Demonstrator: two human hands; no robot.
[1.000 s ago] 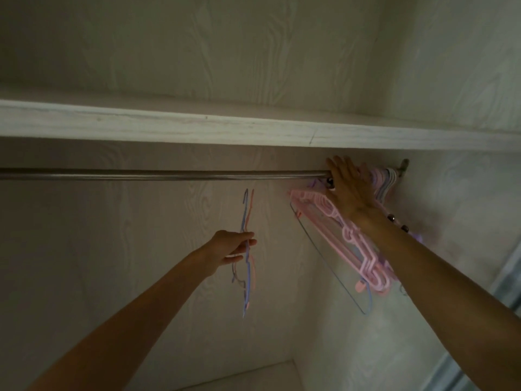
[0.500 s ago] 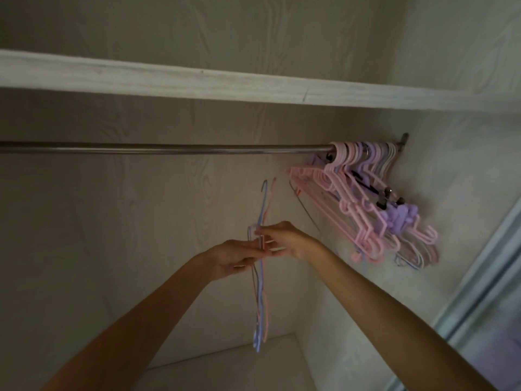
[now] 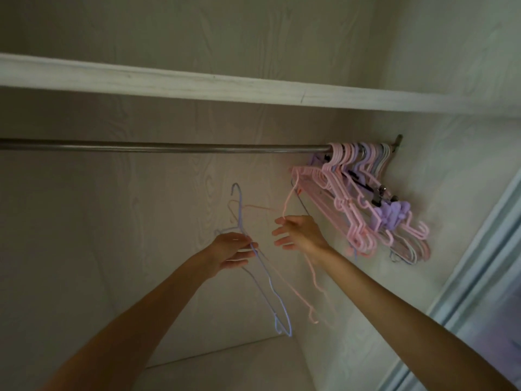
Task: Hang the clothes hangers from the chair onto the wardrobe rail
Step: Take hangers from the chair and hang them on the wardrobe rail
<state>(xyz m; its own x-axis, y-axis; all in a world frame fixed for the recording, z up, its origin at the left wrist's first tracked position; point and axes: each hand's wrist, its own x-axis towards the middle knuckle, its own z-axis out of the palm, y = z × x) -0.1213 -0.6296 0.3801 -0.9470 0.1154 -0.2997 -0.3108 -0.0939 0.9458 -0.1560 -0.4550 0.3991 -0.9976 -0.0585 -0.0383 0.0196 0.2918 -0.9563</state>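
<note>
Pink hanger (image 3: 293, 204) now apart (right hands (image 3: 298, 232))

A pale shelf (image 3: 253, 88) runs across the upper frame. Wood-grain panels (image 3: 141, 210) line the back and right. A light door frame (image 3: 479, 277) slants at lower right.

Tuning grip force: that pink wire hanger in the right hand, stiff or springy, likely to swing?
The pink wire hanger looks thin-gauge, so probably light and a bit springy. The right hand pinches it near the neck with the body dangling below, so it likely swings. Its open hook may snag the hangers bunched on the rail.
</note>
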